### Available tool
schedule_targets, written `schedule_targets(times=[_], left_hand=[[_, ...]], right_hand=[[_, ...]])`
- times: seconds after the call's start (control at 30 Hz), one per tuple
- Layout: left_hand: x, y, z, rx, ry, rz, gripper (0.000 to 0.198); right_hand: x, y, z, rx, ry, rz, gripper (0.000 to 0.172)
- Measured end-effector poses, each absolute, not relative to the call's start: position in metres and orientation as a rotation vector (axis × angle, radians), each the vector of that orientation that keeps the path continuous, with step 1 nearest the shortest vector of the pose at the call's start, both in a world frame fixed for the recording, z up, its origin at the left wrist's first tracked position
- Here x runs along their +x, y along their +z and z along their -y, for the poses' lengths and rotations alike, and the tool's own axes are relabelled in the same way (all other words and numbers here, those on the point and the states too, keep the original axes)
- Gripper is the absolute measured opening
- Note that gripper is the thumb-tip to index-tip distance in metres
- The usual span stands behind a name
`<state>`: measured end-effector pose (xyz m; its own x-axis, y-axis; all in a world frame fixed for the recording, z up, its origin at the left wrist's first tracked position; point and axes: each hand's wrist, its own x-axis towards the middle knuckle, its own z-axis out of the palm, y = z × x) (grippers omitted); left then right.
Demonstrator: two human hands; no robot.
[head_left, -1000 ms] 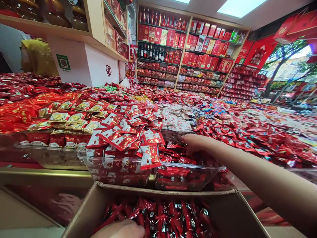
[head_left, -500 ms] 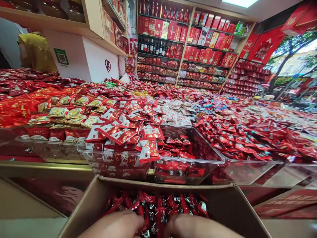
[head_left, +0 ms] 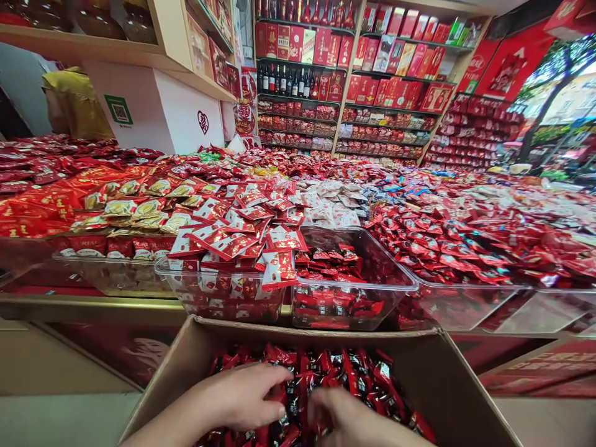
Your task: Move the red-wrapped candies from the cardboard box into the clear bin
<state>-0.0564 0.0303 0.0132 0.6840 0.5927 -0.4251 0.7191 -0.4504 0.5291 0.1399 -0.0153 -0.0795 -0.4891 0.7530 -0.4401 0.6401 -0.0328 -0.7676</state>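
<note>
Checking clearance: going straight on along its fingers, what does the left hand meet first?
Probably the red-and-black wrapped packets in the carton, just ahead of the left hand; depth is unclear.

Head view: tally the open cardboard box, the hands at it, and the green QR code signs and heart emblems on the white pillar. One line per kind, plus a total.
Open cardboard box: 1
Hands, left hand and right hand: 2
Green QR code sign: 1
Heart emblem: 1
Total: 5, without the boxed packets, which overlap too much to count
</note>
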Motion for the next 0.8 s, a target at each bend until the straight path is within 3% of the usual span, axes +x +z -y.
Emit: schedule_targets(times=[0.13, 0.3, 0.43, 0.8], left_hand=[[-0.042, 0.015, -0.025, 1.893, 0.005, -0.829, 0.049], [-0.029, 0.014, -0.019, 1.503, 0.097, -0.669, 0.044], [-0.026, 0.014, -0.017, 1.409, 0.164, -0.659, 0.04], [-0.031, 0.013, -0.023, 1.612, 0.322, -0.834, 0.01]], right_hand=[[0.144, -0.03, 0.012, -1.183, 1.721, 1.342, 0.036], [0.146, -0.008, 0.015, -1.08, 1.747, 1.081, 0.02], [0.145, -0.014, 0.018, -1.027, 1.793, 0.861, 0.019], [0.152, 0.001, 0.019, -1.137, 1.521, 1.384, 0.019]])
